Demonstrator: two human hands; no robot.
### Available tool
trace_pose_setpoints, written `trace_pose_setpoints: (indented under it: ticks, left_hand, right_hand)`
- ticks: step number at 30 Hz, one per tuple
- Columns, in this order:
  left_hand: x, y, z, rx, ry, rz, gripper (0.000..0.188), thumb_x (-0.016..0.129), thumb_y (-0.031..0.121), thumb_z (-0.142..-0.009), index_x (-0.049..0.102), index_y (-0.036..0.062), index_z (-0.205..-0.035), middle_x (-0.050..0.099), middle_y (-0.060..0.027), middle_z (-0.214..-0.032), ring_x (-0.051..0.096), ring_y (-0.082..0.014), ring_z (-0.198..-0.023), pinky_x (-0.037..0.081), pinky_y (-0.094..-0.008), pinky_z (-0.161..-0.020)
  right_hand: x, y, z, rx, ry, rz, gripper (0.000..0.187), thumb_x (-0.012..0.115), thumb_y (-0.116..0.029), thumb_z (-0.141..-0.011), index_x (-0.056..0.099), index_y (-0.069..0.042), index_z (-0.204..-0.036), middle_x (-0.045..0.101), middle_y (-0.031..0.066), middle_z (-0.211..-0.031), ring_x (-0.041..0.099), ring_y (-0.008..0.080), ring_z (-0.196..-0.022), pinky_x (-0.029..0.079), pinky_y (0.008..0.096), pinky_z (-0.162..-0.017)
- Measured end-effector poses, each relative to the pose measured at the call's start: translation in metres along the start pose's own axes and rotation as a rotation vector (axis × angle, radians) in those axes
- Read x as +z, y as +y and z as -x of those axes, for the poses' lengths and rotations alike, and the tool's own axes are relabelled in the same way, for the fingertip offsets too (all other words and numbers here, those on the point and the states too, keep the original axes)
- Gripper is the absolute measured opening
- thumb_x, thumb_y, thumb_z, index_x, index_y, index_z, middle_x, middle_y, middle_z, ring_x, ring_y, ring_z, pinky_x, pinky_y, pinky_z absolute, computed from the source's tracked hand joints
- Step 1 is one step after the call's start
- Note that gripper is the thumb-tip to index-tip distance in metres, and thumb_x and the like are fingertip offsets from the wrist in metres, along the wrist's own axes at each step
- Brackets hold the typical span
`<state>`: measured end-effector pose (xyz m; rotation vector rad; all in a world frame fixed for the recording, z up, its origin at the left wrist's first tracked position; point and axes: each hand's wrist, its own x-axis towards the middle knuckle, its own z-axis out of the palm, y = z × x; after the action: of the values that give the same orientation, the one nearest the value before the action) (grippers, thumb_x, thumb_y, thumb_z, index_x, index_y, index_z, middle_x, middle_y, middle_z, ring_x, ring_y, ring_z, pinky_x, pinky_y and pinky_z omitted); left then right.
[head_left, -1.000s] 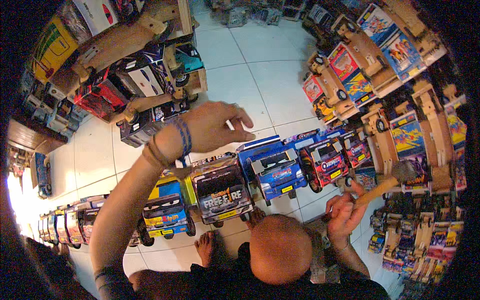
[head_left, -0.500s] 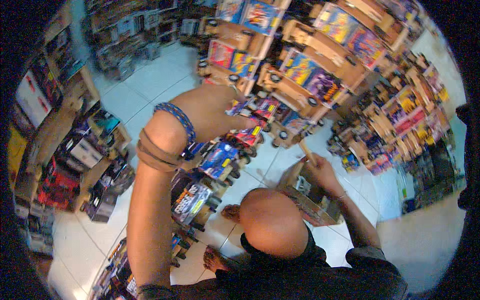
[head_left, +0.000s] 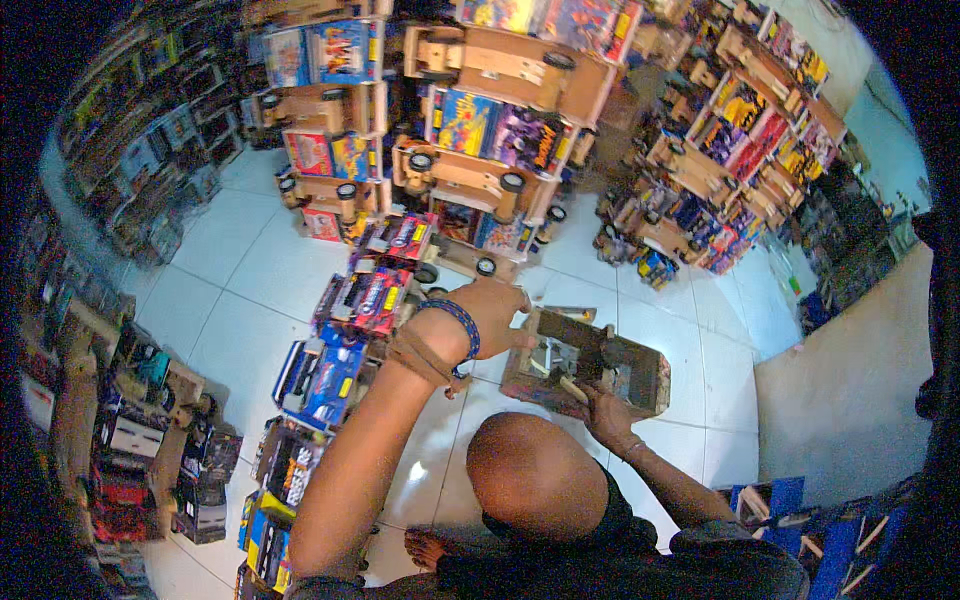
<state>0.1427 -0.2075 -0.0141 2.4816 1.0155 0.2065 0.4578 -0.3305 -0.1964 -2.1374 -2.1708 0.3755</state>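
In my right hand [head_left: 608, 418] is a light wooden stick-like handle [head_left: 572, 388], slanting over the near side of an open wooden box [head_left: 640, 402]. The handle's far end is hard to make out. My left hand [head_left: 495, 318], with cords round its wrist, reaches to the box's left rim. Its fingers are partly apart, and I see nothing held in them. Inside the box lie several pale and grey pieces [head_left: 560, 357], too blurred to name. Just beyond my left hand lies a wooden toy truck [head_left: 465, 262] with black wheels, beside red-and-blue printed toy trucks [head_left: 370, 300].
A row of printed toy trucks [head_left: 318, 375] runs along my left. Stacks of wooden toy trucks [head_left: 490, 170] stand ahead, with another pile [head_left: 720, 160] at the far right. Dark boxes [head_left: 135, 435] line the left side. My bent knee [head_left: 540, 465] is close in front of the box.
My left hand has moved from over the printed trucks to the box's rim. My right hand has lowered the wooden handle to the box. The view has turned, showing more of the box.
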Motion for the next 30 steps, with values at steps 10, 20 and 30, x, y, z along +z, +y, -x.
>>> trace_pose_setpoints:
  ticks: [10,20,30]
  left_hand:
    - [0.202,-0.023,-0.154,-0.129,-0.013,0.162,0.018,0.064,0.018,-0.086,0.070,0.0070,-0.099,0.070,-0.0201,-0.089,0.068,-0.0373,-0.087,0.055,-0.0471,-0.079]
    - [0.354,-0.035,-0.240,-0.248,-0.167,0.108,0.022,0.055,0.011,-0.087,0.073,0.0021,-0.096,0.069,-0.0228,-0.102,0.069,-0.0379,-0.094,0.058,-0.0468,-0.079]
    - [0.351,-0.038,-0.239,-0.156,-0.146,0.044,0.024,0.057,0.014,-0.087,0.074,0.0079,-0.102,0.070,-0.0193,-0.107,0.069,-0.0370,-0.099,0.056,-0.0488,-0.081]
  right_hand:
    - [-0.058,0.061,0.001,0.116,0.445,-0.396,0.039,0.056,0.002,-0.087,0.058,-0.004,-0.125,0.058,0.0222,-0.127,0.055,0.0403,-0.118,0.043,0.0460,-0.103]
    - [-0.047,0.126,-0.004,0.219,0.360,-0.521,0.045,0.055,0.002,-0.086,0.055,-0.001,-0.130,0.051,0.0270,-0.138,0.046,0.0418,-0.132,0.038,0.0430,-0.110]
    - [-0.048,0.128,-0.019,0.269,0.317,-0.537,0.030,0.056,-0.001,-0.093,0.056,0.005,-0.122,0.061,0.0235,-0.122,0.059,0.0305,-0.117,0.042,0.0369,-0.103]
